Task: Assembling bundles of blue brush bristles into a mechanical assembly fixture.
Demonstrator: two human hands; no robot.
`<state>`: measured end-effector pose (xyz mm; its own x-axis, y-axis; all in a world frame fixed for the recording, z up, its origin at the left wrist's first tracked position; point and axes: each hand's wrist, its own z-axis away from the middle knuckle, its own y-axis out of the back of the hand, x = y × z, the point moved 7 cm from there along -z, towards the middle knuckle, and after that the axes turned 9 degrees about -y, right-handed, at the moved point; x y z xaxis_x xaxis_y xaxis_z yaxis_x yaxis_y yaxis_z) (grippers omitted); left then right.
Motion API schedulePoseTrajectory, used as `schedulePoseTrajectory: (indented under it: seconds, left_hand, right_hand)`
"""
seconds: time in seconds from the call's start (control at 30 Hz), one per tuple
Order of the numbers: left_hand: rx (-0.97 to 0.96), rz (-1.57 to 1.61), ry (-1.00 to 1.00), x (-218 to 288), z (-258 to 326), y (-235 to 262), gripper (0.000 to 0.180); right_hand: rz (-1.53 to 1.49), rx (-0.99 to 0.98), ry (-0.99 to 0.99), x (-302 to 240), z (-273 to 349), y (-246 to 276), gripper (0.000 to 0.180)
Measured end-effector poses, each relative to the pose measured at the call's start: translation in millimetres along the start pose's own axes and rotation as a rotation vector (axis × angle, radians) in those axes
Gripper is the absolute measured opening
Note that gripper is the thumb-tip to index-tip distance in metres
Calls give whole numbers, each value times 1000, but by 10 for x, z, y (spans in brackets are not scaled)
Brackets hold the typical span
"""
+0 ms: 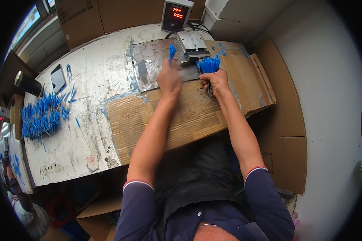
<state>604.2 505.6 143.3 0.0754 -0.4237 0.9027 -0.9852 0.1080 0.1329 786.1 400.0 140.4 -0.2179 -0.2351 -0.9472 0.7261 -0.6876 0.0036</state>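
Observation:
My left hand [169, 77] pinches a small bunch of blue-tipped thin pieces [172, 51], tips up, just left of a small metal machine [192, 45]. My right hand [216, 81] grips a larger bundle of the same blue-tipped pieces [209, 64], fanned out upward, just right of the machine's front. Both hands rest over a flattened cardboard sheet [189, 116] and a worn metal plate [149, 64] on the white workbench [92, 80].
A big loose pile of blue-tipped pieces [40, 116] lies at the bench's left. A controller box with a red digital display [176, 15] stands behind the machine. A phone [58, 78] and dark bottle [27, 83] sit far left. Cardboard sheets [283, 120] line the right wall.

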Motion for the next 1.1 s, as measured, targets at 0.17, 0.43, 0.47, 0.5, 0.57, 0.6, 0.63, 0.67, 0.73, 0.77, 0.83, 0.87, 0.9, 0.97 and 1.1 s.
schedulePoseTrajectory:
  seconds: [0.17,0.43,0.47,0.5,0.57,0.6,0.63,0.67,0.73,0.77,0.83,0.87,0.9,0.97,1.1]
  left_hand:
    - [21,-11,-12,-35,-4,14,22]
    - [126,-254,-359,84,23,-25,18]
    - [125,-252,-359,89,28,-30,18]
    - [10,-305,-390,105,33,-115,17]
    - [-103,-356,-420,95,42,-201,16]
    - [-115,-367,-447,89,43,-214,13]
    - [-127,-379,-474,82,47,-225,11]
    - [-126,-376,-474,88,48,-233,11]
    - [-158,-394,-472,90,52,-263,10]
    - [-156,-393,-471,109,53,-261,10]
    - [-198,-416,-455,136,61,-295,11]
    - [-194,-418,-451,128,65,-280,11]
    - [-199,-425,-457,124,72,-275,11]
    - [-202,-432,-461,115,78,-266,12]
    - [-221,-472,-502,155,98,-293,13]
  right_hand:
    - [31,1,0,-11,5,-16,17]
    - [12,-2,5,-4,39,-3,9]
    - [-84,-25,-10,18,48,3,9]
    - [-179,-49,-25,38,58,11,11]
    - [-218,-66,-38,58,95,35,14]
    - [-257,-86,-53,65,107,28,18]
    - [-255,-89,-52,65,113,17,18]
    - [-259,-82,-19,61,108,42,18]
    - [-260,-77,15,73,95,76,18]
    - [-275,-64,-2,100,81,94,18]
    - [-287,-51,-17,125,62,148,18]
    - [-292,-63,-24,131,77,141,18]
    - [-297,-75,-31,135,90,136,18]
    - [-324,-110,-65,139,106,132,19]
    - [-498,-225,-191,189,115,101,20]
